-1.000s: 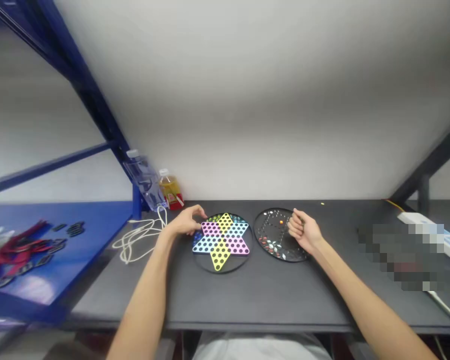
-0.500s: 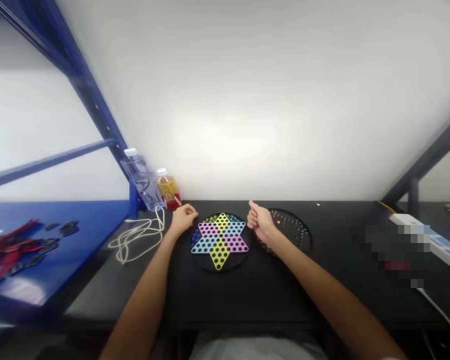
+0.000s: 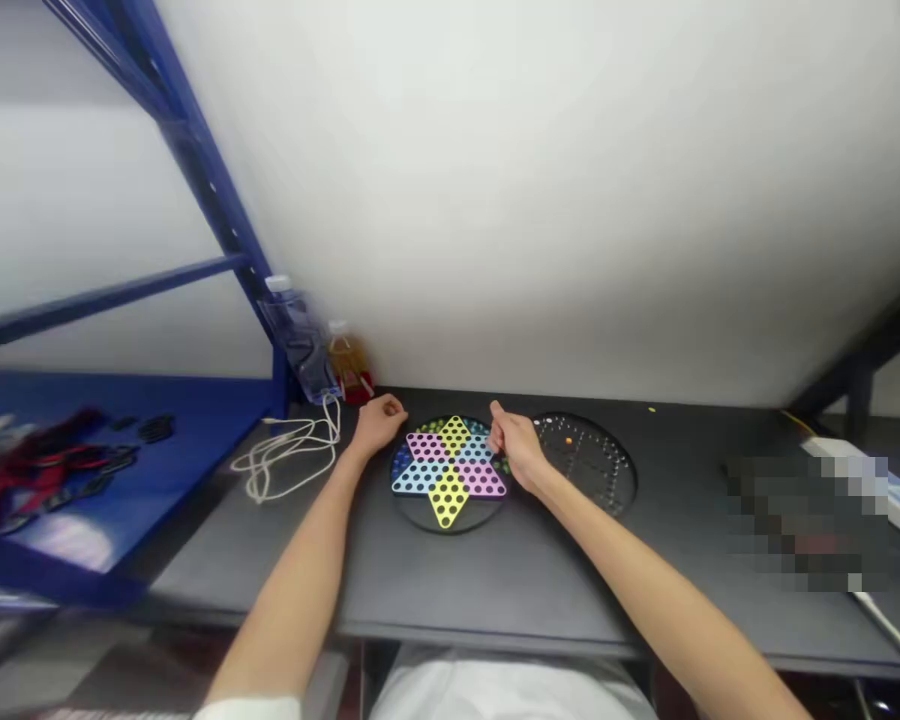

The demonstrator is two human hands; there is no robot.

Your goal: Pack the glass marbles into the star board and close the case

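Note:
A Chinese checkers board (image 3: 450, 482) lies flat on the dark table, a yellow, pink and light-blue star full of holes on a round black base. Blue, green and teal pieces show around its far rim. My left hand (image 3: 379, 422) rests by the board's far left edge, its fingers curled together; anything inside them is hidden. At the upper right of the star is my right hand (image 3: 516, 445), closed with the thumb up, and what it pinches cannot be made out. Partly behind that wrist sits a round black tray (image 3: 596, 455) holding small pieces, one orange (image 3: 568, 440).
Two bottles, one clear (image 3: 300, 335) and one yellow and red (image 3: 349, 362), stand at the back left. Near them lies a coiled white cable (image 3: 289, 450). A white power strip (image 3: 832, 447) is at the far right. Blue shelving (image 3: 202, 180) rises on the left.
My right hand has shifted slightly left, so its fingers now reach over the star's right side. The left hand stays by the board's edge. The whole view has tilted a little.

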